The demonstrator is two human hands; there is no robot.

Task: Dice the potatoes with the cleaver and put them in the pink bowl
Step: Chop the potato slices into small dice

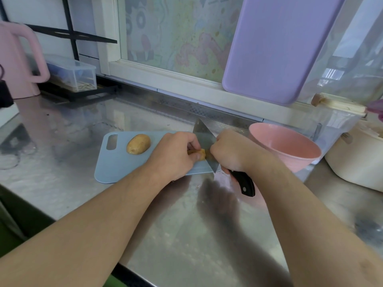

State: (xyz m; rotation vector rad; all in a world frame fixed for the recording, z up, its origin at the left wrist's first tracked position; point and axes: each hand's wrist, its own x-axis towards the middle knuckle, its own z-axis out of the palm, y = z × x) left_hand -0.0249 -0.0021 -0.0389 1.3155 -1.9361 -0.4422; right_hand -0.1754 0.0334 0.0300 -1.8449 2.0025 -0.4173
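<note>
Potato under the blade: a potato piece (199,154) on the right part of the blue cutting board (116,162), pinched by the left hand; only a small tan end shows, the rest hidden by fingers and blade.
Whole potato: a second potato (138,144), unpeeled, lies on the left part of the board beside its handle slot, apart from both hands.
Cleaver: cleaver (204,143) with steel blade standing edge-down across the held piece; black riveted handle juts toward the viewer past the board's near edge.
Left hand: left hand (176,155), fingers curled down over the piece, thumb pressed to its near side.
Right hand: right hand (232,153), fingers wrapped round the handle near the blade; fingertips hidden.
Pink bowl: pink bowl (290,150) just right of the board on the steel counter (62,183); the visible inside shows only bare pink.
Behind: purple board (275,48) leaning on the window frame; pink kettle (18,59) far left, cut off by the frame edge; clear lidded box (72,75) beside it.
Right edge: cream container (356,162), partly out of view.
Writing: none legible; the window shows only a faded cartoon pattern.
</note>
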